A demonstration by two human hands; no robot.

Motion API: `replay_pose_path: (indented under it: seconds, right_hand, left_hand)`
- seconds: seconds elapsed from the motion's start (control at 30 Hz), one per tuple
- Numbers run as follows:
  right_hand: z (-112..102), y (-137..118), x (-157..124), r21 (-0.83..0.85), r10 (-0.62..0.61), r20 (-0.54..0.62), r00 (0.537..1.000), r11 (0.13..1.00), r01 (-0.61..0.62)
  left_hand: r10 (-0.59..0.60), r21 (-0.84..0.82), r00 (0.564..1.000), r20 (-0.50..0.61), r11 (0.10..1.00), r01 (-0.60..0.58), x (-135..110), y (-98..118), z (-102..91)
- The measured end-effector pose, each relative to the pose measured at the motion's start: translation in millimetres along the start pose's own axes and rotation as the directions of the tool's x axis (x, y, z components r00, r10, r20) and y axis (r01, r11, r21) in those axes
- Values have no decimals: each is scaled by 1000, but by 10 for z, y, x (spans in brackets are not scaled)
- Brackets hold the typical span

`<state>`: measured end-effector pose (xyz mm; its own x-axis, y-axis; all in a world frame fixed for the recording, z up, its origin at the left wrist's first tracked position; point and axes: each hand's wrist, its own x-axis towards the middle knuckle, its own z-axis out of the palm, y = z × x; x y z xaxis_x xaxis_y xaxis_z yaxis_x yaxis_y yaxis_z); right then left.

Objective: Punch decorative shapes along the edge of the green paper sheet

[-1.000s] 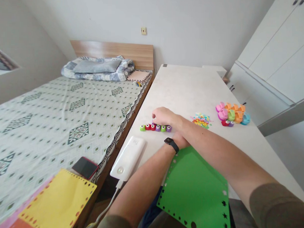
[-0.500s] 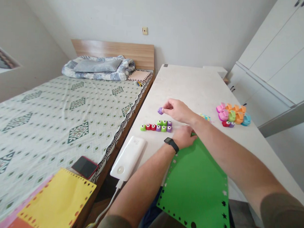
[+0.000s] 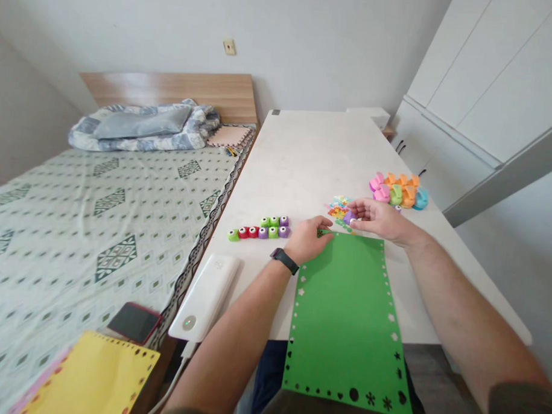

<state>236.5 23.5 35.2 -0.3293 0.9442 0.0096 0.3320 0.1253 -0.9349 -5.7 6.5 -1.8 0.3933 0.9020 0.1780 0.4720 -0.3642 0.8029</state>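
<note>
A small purple craft punch (image 3: 349, 217) pinched in the right hand (image 3: 379, 218) above scattered paper cutouts (image 3: 338, 207), with the open left hand (image 3: 307, 239) pressing the top edge of a green paper sheet (image 3: 344, 324) on the table (image 3: 314, 154), seemingly to steady it.

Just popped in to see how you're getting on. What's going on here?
A person is working at a white table with their bare hands. Their right hand has its fingers on a small purple craft punch beside a scatter of coloured paper cutouts. Their left hand rests at the top edge of a green paper sheet with punched borders. A row of small punches stands to the left, larger ones to the right.
</note>
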Motion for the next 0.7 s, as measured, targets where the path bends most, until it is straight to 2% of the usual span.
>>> replay_pose_path:
  seconds: [0.13, 0.33, 0.7]
  right_hand:
    - [12, 153, -32, -115, 7, 95, 995, 993, 4]
    - [55, 111, -77, -227, -45, 143, 989, 971, 77]
    - [30, 29, -128, -259, -57, 178, 982, 960, 103]
  left_hand:
    - [-6, 3, 1000, -2, 1000, 6, 0, 41, -19]
    - [-30, 14, 1000, -2, 999, 30, 5, 55, -29]
    - [-21, -18, 1000, 4, 1000, 22, 4, 81, -14]
